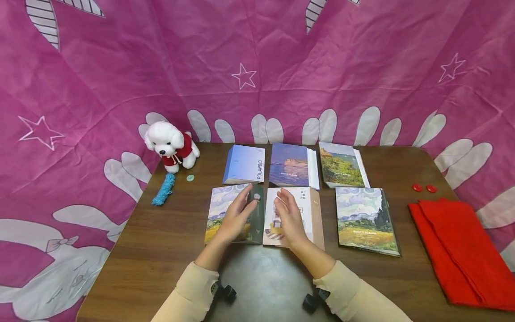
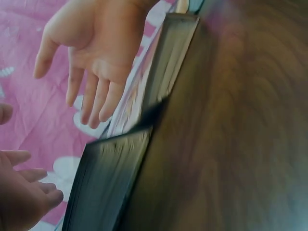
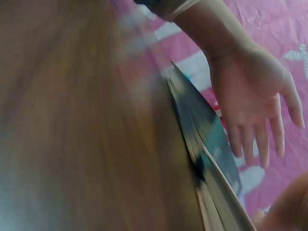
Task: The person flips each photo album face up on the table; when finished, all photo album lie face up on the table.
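At the bottom centre of the head view, two arms in cream sleeves reach forward over a brown wooden tabletop [image 1: 161, 250]. The left hand [image 1: 237, 217] and the right hand [image 1: 287, 219] hover palms facing each other, fingers straight and loosely spread, holding nothing.

Under the left hand lies a photo album with a painted sky and a dark green spine [image 1: 225, 214]. Under the right hand lies a white and tan album [image 1: 311, 212], just beside the first one. The wrist views show the album edges slightly overlapping, one corner riding on the other, though these views are blurred.

Right of centre lies a third album with a painted landscape [image 1: 366, 219]. Along the back row, from left to right, sit a blue Polaroid album [image 1: 245, 164], a seascape album [image 1: 289, 165] and a green landscape album [image 1: 342, 165].

At the far right lies a folded red cloth [image 1: 454, 250], with two red buttons [image 1: 424, 188] behind it. At the upper left sit a blue yarn bundle [image 1: 164, 189], a small green button [image 1: 190, 178] and a white toy dog [image 1: 170, 145].

Likely risks: with the hands this close together, a push on either album could slide it into its neighbour or skew the row. Where the corners overlap, a lift could drag the other album along.
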`<state>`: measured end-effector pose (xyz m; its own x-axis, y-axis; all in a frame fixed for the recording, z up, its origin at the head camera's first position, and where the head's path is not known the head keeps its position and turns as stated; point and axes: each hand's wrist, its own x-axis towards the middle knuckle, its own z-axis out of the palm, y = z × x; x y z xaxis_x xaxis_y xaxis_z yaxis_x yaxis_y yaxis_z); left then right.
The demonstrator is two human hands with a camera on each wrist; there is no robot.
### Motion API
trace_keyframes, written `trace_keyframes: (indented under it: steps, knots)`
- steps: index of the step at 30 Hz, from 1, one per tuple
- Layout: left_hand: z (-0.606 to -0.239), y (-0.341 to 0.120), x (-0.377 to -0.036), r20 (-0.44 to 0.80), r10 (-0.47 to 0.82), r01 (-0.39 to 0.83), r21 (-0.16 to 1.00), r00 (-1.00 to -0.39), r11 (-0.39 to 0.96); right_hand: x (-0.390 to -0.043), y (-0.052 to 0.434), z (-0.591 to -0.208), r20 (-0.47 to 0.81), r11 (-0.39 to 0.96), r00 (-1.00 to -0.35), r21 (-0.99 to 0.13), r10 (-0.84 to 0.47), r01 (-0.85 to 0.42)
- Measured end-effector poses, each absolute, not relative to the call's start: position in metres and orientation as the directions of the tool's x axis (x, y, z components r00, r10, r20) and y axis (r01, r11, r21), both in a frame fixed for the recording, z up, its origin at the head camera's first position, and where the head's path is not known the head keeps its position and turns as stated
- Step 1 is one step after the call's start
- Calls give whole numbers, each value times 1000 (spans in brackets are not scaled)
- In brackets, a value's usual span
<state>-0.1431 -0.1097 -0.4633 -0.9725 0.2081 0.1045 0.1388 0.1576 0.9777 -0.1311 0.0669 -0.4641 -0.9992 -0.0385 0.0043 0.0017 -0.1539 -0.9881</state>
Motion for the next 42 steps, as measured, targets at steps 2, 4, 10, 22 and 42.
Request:
trace_keyframes:
  steps: [2,4,10,22,42]
  knots:
    - [-466,-117,-141,96,179,127,978,-979,168,-130,56,-466,8,-172,-998,-985,-66,3]
    - [-468,-124,-139,86,142,111,978,-986,177,-130,45,-469,23,-182,-994,-983,-103,-4]
    - [-473,-150,-133,62,7,62,978,-998,200,-130,24,-477,-26,-33,-971,-999,-236,35]
    - [-480,-182,-116,19,-88,-9,951,-996,310,-121,24,-476,-141,109,-969,-987,-204,121]
    - [-491,-165,-112,-51,59,-32,960,-997,278,-127,31,-470,-142,-321,-990,-938,22,128]
